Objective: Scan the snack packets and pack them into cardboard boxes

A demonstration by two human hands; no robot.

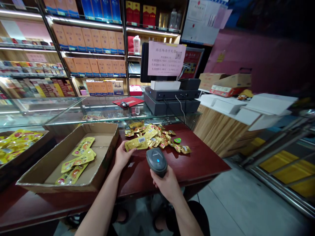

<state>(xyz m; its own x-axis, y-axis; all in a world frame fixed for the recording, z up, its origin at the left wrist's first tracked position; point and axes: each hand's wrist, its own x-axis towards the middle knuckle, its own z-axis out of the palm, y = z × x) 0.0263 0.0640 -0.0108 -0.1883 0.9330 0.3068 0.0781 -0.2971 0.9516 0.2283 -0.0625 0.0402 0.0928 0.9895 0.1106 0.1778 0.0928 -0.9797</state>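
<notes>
My left hand [123, 155] grips the end of a gold snack packet [138, 143], whose barcode faces up. The packet lies over the left edge of a pile of gold packets [159, 137] on the dark red table [194, 167]. My right hand [167, 184] is wrapped round a dark grey barcode scanner [157, 160] with a lit blue light, its head pointing toward the pile. Left of my left hand stands an open cardboard box [112, 141] with several yellow packets [77, 161] inside. A small green item [177, 140] rests at the pile's right side.
Another box of yellow packets [19, 144] is at the far left. Behind the table are a glass counter [98, 106], a mouse [124, 104], a black cash drawer [172, 105] and a monitor with a pink notice [166, 59]. White boxes [228, 105] stand at right.
</notes>
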